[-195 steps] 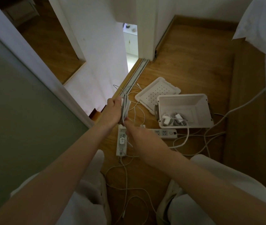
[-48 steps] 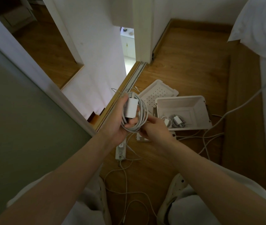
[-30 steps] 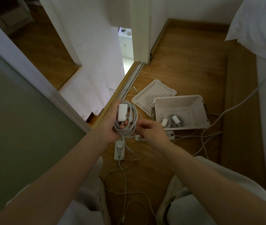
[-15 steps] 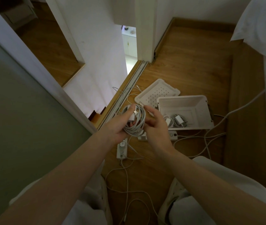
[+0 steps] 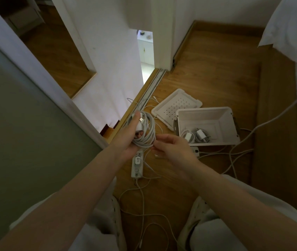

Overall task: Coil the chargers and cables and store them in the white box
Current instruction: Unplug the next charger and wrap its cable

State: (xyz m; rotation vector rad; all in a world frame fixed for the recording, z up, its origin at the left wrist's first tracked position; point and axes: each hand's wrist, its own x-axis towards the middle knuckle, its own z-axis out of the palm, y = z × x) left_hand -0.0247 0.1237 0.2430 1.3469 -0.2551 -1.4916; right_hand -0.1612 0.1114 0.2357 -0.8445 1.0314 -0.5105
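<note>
Coiled cable (image 5: 145,136) with charger (image 5: 139,126) on it sits in left hand (image 5: 126,142), left of centre, above the floor (image 5: 216,78). Right hand (image 5: 174,148) just right of the coil, fingertips at its near-right edge. Power strip (image 5: 137,165) on floor directly below the hands, lying near-to-far. Box (image 5: 205,115) on floor, right of both hands; two coiled chargers (image 5: 196,136) inside, near-left corner. Lid (image 5: 175,107) far-left of box, touching it. Second strip (image 5: 196,151) against box's near side, partly behind right hand. Loose cables (image 5: 144,201) on floor nearest the camera. Long cable (image 5: 263,122) runs from box's near-right toward bedding (image 5: 292,24) far right. Door track (image 5: 151,87) far-left of lid.
</note>
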